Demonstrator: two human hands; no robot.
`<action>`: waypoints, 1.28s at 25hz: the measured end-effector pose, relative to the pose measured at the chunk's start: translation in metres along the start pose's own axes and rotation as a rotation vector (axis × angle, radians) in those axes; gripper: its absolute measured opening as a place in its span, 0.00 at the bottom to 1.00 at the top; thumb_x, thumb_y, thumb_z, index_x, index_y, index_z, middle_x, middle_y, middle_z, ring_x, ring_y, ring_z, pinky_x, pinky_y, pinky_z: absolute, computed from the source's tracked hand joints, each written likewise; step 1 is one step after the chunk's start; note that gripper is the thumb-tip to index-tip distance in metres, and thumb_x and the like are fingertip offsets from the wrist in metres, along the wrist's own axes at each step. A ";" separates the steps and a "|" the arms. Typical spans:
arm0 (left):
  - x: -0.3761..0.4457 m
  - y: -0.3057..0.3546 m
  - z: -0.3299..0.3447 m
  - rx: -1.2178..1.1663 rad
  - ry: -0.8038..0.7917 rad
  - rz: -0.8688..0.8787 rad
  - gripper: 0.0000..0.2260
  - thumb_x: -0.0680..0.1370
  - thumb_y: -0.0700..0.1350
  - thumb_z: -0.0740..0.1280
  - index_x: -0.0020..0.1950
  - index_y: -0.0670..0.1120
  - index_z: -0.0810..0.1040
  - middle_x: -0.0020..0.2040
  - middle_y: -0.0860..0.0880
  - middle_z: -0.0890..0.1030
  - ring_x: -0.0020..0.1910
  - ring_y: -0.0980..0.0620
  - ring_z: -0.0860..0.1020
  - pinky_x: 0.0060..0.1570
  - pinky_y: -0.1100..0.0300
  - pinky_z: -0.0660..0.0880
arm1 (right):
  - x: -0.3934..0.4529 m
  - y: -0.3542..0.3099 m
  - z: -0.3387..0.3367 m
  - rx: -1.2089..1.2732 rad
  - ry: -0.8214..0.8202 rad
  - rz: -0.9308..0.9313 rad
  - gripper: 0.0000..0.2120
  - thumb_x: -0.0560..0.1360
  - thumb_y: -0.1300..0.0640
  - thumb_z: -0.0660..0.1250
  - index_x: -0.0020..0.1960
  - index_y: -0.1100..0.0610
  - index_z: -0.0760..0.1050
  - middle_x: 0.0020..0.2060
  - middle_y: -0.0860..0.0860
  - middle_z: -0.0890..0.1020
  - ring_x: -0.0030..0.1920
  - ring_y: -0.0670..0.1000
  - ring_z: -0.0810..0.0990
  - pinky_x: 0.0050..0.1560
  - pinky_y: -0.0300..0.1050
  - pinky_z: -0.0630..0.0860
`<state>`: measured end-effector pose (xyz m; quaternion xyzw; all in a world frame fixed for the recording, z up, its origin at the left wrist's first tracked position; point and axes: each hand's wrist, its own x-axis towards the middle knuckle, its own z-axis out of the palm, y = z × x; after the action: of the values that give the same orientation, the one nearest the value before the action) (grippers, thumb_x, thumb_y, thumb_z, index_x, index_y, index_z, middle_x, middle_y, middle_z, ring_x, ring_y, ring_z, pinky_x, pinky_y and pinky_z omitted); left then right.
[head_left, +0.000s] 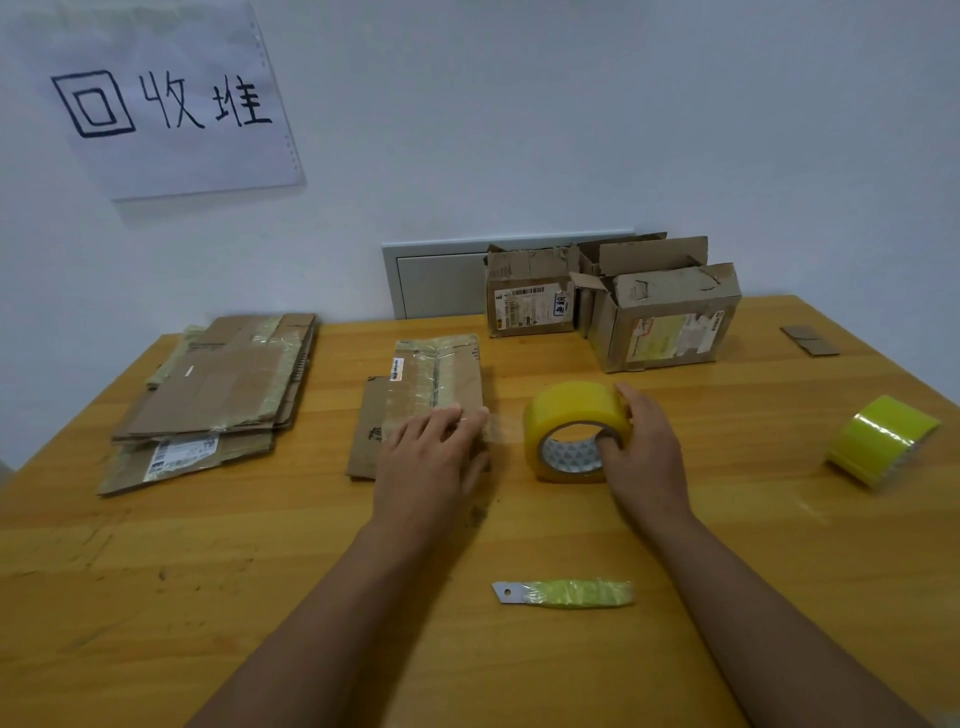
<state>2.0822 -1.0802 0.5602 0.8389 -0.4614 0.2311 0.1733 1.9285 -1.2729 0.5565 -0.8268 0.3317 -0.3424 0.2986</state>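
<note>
The left hand (431, 457) lay flat, pressing a clear tape strip (503, 427) onto the flattened brown cardboard box (434, 371) on the wooden surface (260, 545); the right hand (647, 452) gripped the wide yellow packing-tape roll (563, 410) just beside it. Easing that press could let the stretched strip peel or wrinkle.

Right hand (644, 457) holds tape roll (566, 410), left hand (431, 457) presses cardboard (436, 369)

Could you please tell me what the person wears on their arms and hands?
Both arms are bare: the left forearm and right forearm show no sleeve up to the frame's edge. No watch, bracelet or strap on either wrist. The left grip and right grip are ungloved, and no ring shows on the visible fingers.
</note>
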 end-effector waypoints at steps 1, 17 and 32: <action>0.002 0.000 0.001 0.016 -0.001 -0.015 0.16 0.78 0.56 0.67 0.65 0.55 0.75 0.61 0.51 0.78 0.59 0.47 0.76 0.57 0.51 0.72 | 0.000 0.001 0.000 0.070 -0.045 0.077 0.30 0.75 0.58 0.70 0.75 0.54 0.64 0.62 0.55 0.76 0.60 0.58 0.75 0.54 0.50 0.74; 0.001 -0.011 0.007 0.110 0.068 -0.124 0.12 0.75 0.58 0.69 0.54 0.53 0.78 0.55 0.49 0.79 0.53 0.43 0.77 0.53 0.48 0.69 | 0.004 0.016 -0.017 0.088 -0.122 0.205 0.27 0.75 0.56 0.72 0.71 0.53 0.67 0.56 0.53 0.77 0.55 0.57 0.76 0.48 0.46 0.70; -0.005 -0.030 0.001 0.067 0.075 -0.208 0.08 0.76 0.50 0.71 0.53 0.52 0.77 0.54 0.48 0.78 0.54 0.43 0.75 0.54 0.47 0.67 | 0.010 0.030 -0.024 0.041 0.159 0.225 0.19 0.80 0.56 0.64 0.69 0.56 0.70 0.60 0.59 0.73 0.57 0.62 0.73 0.48 0.47 0.67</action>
<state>2.1060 -1.0621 0.5543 0.8783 -0.3572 0.2583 0.1851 1.9051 -1.3049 0.5522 -0.7484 0.4378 -0.3778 0.3248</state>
